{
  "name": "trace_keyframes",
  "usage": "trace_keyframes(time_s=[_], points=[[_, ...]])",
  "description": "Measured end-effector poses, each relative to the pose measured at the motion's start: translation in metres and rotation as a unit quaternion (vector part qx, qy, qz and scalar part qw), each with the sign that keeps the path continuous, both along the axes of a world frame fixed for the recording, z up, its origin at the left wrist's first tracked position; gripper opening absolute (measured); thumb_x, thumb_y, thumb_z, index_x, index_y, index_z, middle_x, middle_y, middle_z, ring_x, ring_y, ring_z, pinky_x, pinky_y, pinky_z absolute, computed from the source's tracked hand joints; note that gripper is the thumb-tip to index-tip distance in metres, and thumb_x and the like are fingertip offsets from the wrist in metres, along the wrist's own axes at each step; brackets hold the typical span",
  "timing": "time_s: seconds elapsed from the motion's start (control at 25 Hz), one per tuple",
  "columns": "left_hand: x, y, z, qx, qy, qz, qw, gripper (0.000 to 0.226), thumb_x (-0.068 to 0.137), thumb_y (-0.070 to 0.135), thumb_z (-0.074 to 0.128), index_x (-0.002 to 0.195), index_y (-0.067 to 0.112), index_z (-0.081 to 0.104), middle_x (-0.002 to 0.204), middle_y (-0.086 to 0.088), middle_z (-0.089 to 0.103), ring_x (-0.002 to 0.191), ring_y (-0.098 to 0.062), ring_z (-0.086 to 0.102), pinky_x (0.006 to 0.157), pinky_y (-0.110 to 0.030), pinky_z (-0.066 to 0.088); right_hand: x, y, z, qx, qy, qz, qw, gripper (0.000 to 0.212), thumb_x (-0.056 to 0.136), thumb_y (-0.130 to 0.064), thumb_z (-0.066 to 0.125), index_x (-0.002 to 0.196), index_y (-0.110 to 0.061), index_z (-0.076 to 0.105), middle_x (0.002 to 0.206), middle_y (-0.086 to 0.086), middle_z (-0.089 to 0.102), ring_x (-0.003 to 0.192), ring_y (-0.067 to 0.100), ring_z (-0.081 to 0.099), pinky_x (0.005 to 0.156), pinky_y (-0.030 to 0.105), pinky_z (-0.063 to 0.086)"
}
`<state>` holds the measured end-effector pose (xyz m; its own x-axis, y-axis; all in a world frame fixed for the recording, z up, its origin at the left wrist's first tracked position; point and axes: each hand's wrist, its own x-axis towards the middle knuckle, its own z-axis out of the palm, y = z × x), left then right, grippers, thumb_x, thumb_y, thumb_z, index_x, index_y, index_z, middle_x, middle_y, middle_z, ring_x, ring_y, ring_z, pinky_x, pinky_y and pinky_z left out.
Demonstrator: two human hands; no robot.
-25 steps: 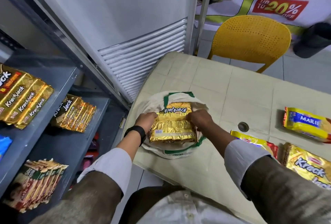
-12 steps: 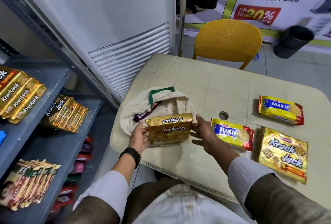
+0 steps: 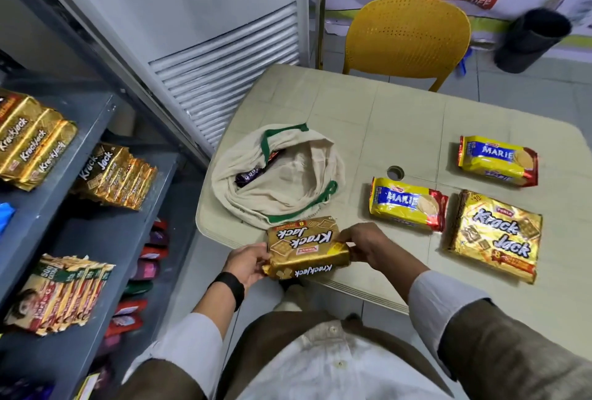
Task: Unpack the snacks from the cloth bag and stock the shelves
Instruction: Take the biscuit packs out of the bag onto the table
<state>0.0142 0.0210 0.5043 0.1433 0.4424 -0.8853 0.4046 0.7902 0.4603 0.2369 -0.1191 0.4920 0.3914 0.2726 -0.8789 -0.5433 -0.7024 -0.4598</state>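
Observation:
A gold Krackjack pack [image 3: 306,247] is held over the table's near edge, my left hand [image 3: 248,263] gripping its left end and my right hand [image 3: 363,246] its right end. Behind it the cream cloth bag [image 3: 288,188] with green trim lies open on the table, with dark purple snack bars [image 3: 250,175] showing inside. On the table to the right lie two yellow Marie packs [image 3: 407,202] [image 3: 498,159] and another gold Krackjack pack [image 3: 495,234]. The grey shelves [image 3: 96,118] at left hold rows of Krackjack packs [image 3: 118,177].
The beige table [image 3: 384,118] has a small round hole [image 3: 395,172] in its middle. A yellow chair [image 3: 407,31] stands behind it, with a black bin [image 3: 531,39] on the floor further right. A white louvred cabinet [image 3: 224,57] stands between the shelves and the table. Lower shelves hold red-and-gold packs [image 3: 64,294].
Both hands lifted the gold Krackjack pack out of the cloth bag and drew it toward me to the table's near edge. The bag has slumped open.

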Motion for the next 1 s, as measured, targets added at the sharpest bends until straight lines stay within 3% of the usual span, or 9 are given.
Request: trace_keyframes(time_s=[0.08,0.12,0.24,0.36,0.6,0.68,0.76,0.8,1.0], points=[[-0.002,-0.011,-0.007,-0.002,0.024,-0.029,0.999,0.031,0.082,-0.020,0.049,0.092,0.006,0.064,0.081,-0.015,0.067,0.068,-0.026,0.064,0.049,-0.026,0.058,-0.009,-0.008,-0.009,-0.016,-0.023,0.026,0.999,0.026,0.076,0.009,0.073,0.101,0.006,0.071,0.100,0.024,0.073,0.079,0.037,0.070,0.066,0.040,0.058],[-0.002,-0.017,-0.012,-0.004,0.030,-0.039,0.999,0.032,0.082,-0.020,0.046,0.089,0.005,0.065,0.083,-0.016,0.068,0.071,-0.028,0.065,0.054,-0.029,0.060,-0.014,-0.012,-0.013,-0.018,-0.037,0.036,0.999,0.029,0.075,0.010,0.071,0.103,0.006,0.072,0.101,0.024,0.073,0.085,0.038,0.070,0.071,0.042,0.057],[0.004,-0.030,-0.023,0.015,0.040,-0.080,0.996,0.030,0.082,-0.017,0.050,0.087,0.004,0.071,0.102,-0.019,0.074,0.096,-0.036,0.071,0.093,-0.049,0.059,-0.022,-0.022,-0.020,-0.016,-0.070,0.050,0.996,0.033,0.074,0.007,0.070,0.105,-0.004,0.076,0.106,0.019,0.075,0.100,0.037,0.070,0.086,0.045,0.060],[0.020,-0.043,-0.026,0.036,0.031,-0.142,0.989,0.032,0.081,-0.010,0.054,0.089,0.012,0.076,0.107,-0.016,0.077,0.107,-0.038,0.070,0.100,-0.055,0.054,-0.017,-0.048,-0.020,-0.023,-0.095,0.017,0.995,0.044,0.072,0.003,0.071,0.114,-0.011,0.075,0.110,0.014,0.075,0.103,0.034,0.071,0.093,0.050,0.060],[0.084,-0.095,-0.032,0.022,-0.036,-0.261,0.964,0.047,0.079,-0.009,0.054,0.108,0.021,0.075,0.092,0.003,0.081,0.099,-0.027,0.072,0.094,-0.044,0.059,0.005,-0.136,-0.022,-0.025,-0.099,-0.132,0.986,0.044,0.080,0.008,0.056,0.116,-0.010,0.072,0.108,0.014,0.075,0.097,0.035,0.073,0.086,0.051,0.063],[0.105,-0.117,-0.031,0.025,-0.051,-0.294,0.954,0.049,0.080,-0.011,0.055,0.112,0.021,0.072,0.104,-0.003,0.079,0.105,-0.032,0.071,0.097,-0.048,0.057,0.012,-0.163,-0.022,-0.021,-0.092,-0.184,0.978,0.043,0.084,0.008,0.052,0.118,-0.009,0.070,0.104,0.014,0.075,0.088,0.032,0.074,0.067,0.038,0.063],[0.124,-0.135,-0.033,0.029,-0.064,-0.316,0.946,0.052,0.080,-0.012,0.054,0.121,0.015,0.069,0.114,-0.009,0.076,0.110,-0.036,0.069,0.098,-0.051,0.055,0.019,-0.181,-0.021,-0.017,-0.081,-0.218,0.972,0.042,0.087,0.009,0.050,0.119,-0.009,0.068,0.099,0.012,0.074,0.075,0.025,0.070,0.045,0.022,0.052],[0.132,-0.140,-0.034,0.032,-0.069,-0.321,0.944,0.052,0.080,-0.013,0.054,0.123,0.013,0.068,0.114,-0.009,0.076,0.111,-0.036,0.069,0.099,-0.050,0.055,0.022,-0.187,-0.021,-0.013,-0.077,-0.225,0.971,0.043,0.087,0.010,0.051,0.121,-0.010,0.067,0.100,0.012,0.073,0.074,0.023,0.069,0.042,0.019,0.048],[0.171,-0.140,-0.034,0.055,-0.066,-0.338,0.937,0.048,0.079,-0.010,0.058,0.121,0.010,0.069,0.116,-0.008,0.075,0.115,-0.034,0.067,0.102,-0.045,0.053,0.047,-0.188,-0.022,0.022,-0.068,-0.234,0.970,0.047,0.082,0.014,0.057,0.120,-0.011,0.070,0.104,0.008,0.075,0.090,0.026,0.072,0.066,0.032,0.059]])
